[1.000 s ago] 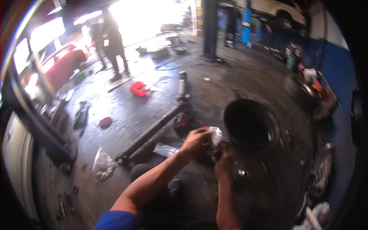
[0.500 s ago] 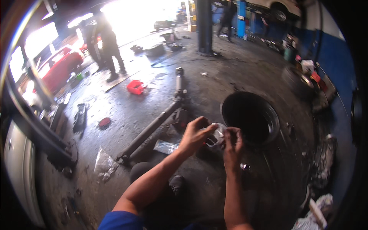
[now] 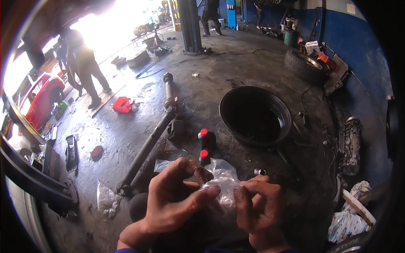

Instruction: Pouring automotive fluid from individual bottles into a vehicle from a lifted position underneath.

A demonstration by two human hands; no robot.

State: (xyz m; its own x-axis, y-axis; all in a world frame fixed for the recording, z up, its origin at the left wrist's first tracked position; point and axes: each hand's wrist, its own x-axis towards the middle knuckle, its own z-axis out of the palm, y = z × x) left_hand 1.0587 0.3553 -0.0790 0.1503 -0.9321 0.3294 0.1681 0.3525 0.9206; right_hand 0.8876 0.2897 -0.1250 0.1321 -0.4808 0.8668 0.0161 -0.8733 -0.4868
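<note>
My left hand [image 3: 175, 198] and my right hand [image 3: 259, 202] pinch a small clear plastic bag [image 3: 223, 179] between them, thumbs and fingertips pressed on its film. Whatever the bag may contain is too hazy to make out. Just beyond it stand two dark bottles with red caps, a nearer bottle [image 3: 204, 157] and a farther bottle [image 3: 206, 137]. A flat packet [image 3: 162, 165] lies on the floor by my left hand. Close past my right hand is a small shiny metal part [image 3: 259, 171].
A long drive shaft [image 3: 145, 147] lies to the left, a wide black basin [image 3: 228, 122] ahead right. Farther off are a red container [image 3: 122, 104], a lift post [image 3: 189, 29], a tire [image 3: 295, 65] and two people [image 3: 84, 63] [image 3: 210, 17]. A crumpled plastic bag [image 3: 106, 198] rests at left.
Both hands have come lower and closer with the plastic bag, still gripping it. The view has shifted, and the red-capped bottles now show beyond the hands.
</note>
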